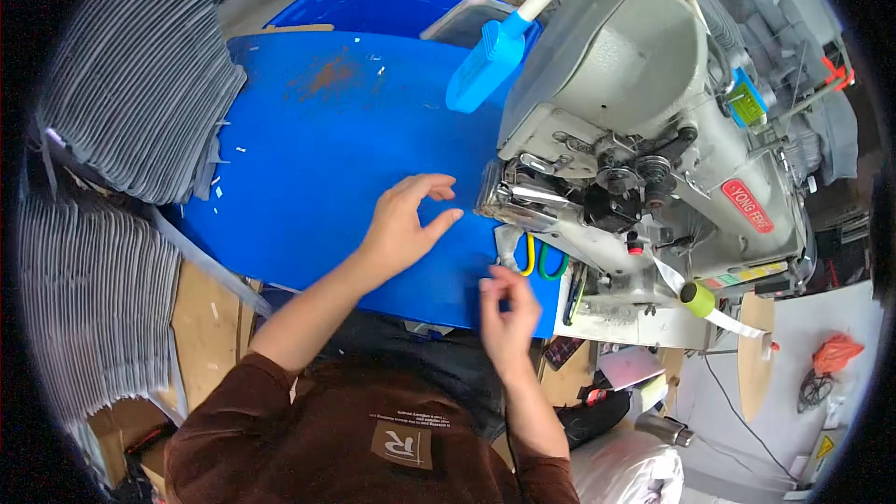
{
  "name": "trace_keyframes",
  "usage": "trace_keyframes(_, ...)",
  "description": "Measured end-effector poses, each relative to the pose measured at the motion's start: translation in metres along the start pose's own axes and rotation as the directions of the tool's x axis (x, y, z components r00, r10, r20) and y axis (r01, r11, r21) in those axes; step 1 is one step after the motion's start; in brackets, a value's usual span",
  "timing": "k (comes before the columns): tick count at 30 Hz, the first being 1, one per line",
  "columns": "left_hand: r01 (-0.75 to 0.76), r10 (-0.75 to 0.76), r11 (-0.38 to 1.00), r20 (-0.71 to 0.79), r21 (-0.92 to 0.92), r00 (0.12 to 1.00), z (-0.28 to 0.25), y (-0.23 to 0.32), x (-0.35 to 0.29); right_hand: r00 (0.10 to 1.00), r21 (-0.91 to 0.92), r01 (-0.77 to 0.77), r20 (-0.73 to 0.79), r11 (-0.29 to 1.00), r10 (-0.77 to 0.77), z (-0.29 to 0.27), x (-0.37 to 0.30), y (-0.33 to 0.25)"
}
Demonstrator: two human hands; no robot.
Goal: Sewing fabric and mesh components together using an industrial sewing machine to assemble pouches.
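Note:
Over the blue tabletop (308, 159), my left hand (406, 219) is open, its thumb and bent fingers apart with nothing between them. It is a little to the left of the metal presser end of a grey industrial sewing machine (616, 65). Lower and nearer to me, my right hand (509, 317) hovers by the table's front edge, fingers loosely curled and apart from the thumb; I see nothing in it. Just beyond its fingertips lie scissors (553, 264) with one yellow and one green handle loop. A slim dark tool (576, 294) lies to their right.
Tall stacks of grey fabric pieces (140, 65) line the left side. A blue lamp head (487, 61) hangs over the table from a white bendable neck. Behind stands a blue crate (373, 0). White tape runs through an olive spool (696, 299) at right.

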State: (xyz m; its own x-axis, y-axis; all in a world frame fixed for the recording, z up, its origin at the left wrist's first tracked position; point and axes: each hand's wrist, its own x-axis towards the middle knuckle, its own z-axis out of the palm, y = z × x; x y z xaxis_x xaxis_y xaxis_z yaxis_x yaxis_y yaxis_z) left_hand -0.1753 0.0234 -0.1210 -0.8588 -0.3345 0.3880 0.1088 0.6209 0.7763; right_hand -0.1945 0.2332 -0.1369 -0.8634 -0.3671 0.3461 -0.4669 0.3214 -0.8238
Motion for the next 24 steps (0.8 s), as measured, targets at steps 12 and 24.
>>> trace_keyframes(12,-0.155,0.08,0.826,-0.159,-0.542,0.984,0.014,0.03,0.029,0.868,-0.864,0.16,-0.107,0.477,-0.485,-0.145,0.078,-0.032)
trace_keyframes(24,-0.09,-0.016,0.938,-0.3,-0.336,0.954,0.006,0.039,0.021,0.855,-0.826,0.22,-0.093,0.519,-0.51,-0.174,0.047,-0.035)
